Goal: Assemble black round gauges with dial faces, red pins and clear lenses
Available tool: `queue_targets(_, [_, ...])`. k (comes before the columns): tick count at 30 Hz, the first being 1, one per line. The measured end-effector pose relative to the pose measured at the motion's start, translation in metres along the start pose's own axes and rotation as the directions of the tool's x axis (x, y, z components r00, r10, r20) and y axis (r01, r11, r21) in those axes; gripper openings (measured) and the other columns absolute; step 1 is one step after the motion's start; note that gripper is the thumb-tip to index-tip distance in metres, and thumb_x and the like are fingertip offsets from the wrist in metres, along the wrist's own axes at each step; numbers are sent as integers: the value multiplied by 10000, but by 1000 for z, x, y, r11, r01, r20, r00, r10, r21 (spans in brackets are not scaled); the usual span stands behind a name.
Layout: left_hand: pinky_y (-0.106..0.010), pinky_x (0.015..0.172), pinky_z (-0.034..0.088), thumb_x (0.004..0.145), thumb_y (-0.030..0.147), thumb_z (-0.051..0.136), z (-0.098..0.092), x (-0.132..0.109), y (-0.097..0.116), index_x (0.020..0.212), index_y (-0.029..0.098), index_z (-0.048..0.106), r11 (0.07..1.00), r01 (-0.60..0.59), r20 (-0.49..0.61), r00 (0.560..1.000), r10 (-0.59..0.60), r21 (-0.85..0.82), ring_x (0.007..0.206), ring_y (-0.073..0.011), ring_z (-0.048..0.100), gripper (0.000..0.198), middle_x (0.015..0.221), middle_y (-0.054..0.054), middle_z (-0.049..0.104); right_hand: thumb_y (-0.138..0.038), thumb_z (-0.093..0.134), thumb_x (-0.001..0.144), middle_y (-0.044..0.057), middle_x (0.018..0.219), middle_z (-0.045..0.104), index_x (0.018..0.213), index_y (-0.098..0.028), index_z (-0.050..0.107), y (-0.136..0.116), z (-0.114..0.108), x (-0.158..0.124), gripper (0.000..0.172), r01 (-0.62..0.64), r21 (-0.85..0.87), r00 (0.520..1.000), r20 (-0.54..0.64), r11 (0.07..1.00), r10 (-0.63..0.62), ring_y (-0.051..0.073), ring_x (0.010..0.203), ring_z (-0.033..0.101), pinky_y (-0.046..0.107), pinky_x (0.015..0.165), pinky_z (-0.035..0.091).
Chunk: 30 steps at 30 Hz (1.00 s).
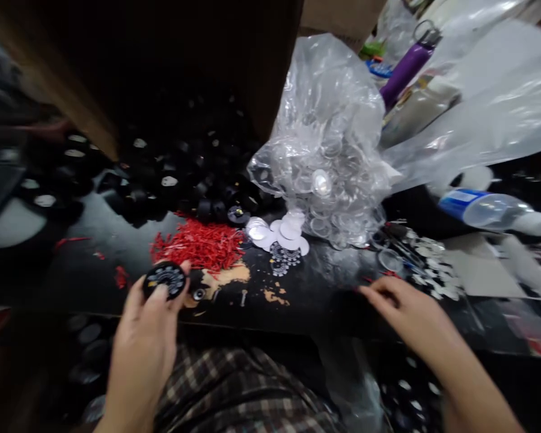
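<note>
My left hand (142, 343) grips a round black dial (165, 280) with white markings, held just above the near edge of the black table (324, 300). A pile of small red pins (198, 243) lies right behind the dial. My right hand (403, 310) rests on the table to the right with fingers curled together at a small red piece (365, 281); what they pinch is too small to name. White and clear discs (282, 231) lie between the hands, farther back.
A heap of black round parts (180, 180) spills from a dark box (162, 60) at the back. A clear plastic bag (329, 162) holds clear discs. A purple bottle (406, 66) and a lying plastic bottle (487, 210) sit at right.
</note>
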<state>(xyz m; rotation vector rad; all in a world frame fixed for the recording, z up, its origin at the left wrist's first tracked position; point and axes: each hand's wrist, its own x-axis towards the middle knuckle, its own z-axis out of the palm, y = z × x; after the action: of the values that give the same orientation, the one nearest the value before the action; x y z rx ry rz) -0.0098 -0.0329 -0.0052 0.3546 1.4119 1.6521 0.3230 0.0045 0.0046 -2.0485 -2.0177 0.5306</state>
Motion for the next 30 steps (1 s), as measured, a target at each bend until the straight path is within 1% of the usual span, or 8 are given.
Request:
queue_targets(2, [-429,1101,382,843,294,622,7,4,-4,957,247,616,998,5,48,999,-2,-61,1160,-226,602,124,999,12,723,-438,590,825,8,640,611,706,-234,604,-7,5,3,237,-14,-7,993,-119,1000,13,180,547,537,309,545,392])
queue_targets(4, [-445,1087,392,832,269,633,13,8,-9,969,213,617,993,62,97,994,-52,-103,1168,-243,596,150,1023,-21,715,-384,529,881,26,767,655,805,-234,615,-39,16,7,188,151,118,982,-131,981,-135,190,690,597,307,650,440])
queue_targets(7, [-450,1071,403,821,266,644,18,9,-12,1013,192,608,986,122,126,986,-108,-112,1168,-250,595,208,1072,-56,702,-254,451,937,33,904,668,911,-223,623,-104,41,15,177,377,260,911,69,889,-407,180,843,617,303,750,450])
queue_targets(12, [-437,1053,421,842,301,623,1,2,-7,1047,179,602,991,110,134,986,-98,-82,1121,-244,627,240,1089,-86,711,-164,472,912,73,925,658,915,-174,618,-169,80,38,147,536,-20,831,191,844,-523,222,883,616,353,777,419])
queue_targets(17, [-415,996,472,836,300,630,-6,-5,-13,1105,182,592,979,188,133,975,-176,-83,1073,-237,651,296,1107,-98,702,-149,496,869,149,860,665,851,-120,622,-185,84,50,130,552,-84,824,207,829,-528,290,812,627,403,721,398])
queue_targets(21, [-433,936,504,845,315,613,1,-7,-13,1117,196,585,942,308,174,943,-284,-133,1048,-256,665,298,1136,-106,693,-179,517,871,73,808,669,783,-164,609,-178,80,49,128,569,-39,806,224,822,-548,210,758,619,331,691,391])
queue_targets(24, [-450,919,508,852,310,602,3,-7,-11,1096,195,593,895,415,234,897,-374,-161,1045,-272,667,270,1169,-104,683,-220,526,887,22,796,651,767,-187,593,-166,80,45,141,524,34,832,195,851,-519,167,736,600,296,662,373])
queue_targets(30, [-419,931,506,834,303,630,3,-8,-16,1110,184,589,941,303,150,948,-281,-148,1053,-254,664,303,1113,-96,709,-199,517,888,74,886,660,848,-168,609,-173,83,45,104,507,-34,846,216,862,-489,237,840,620,362,730,383])
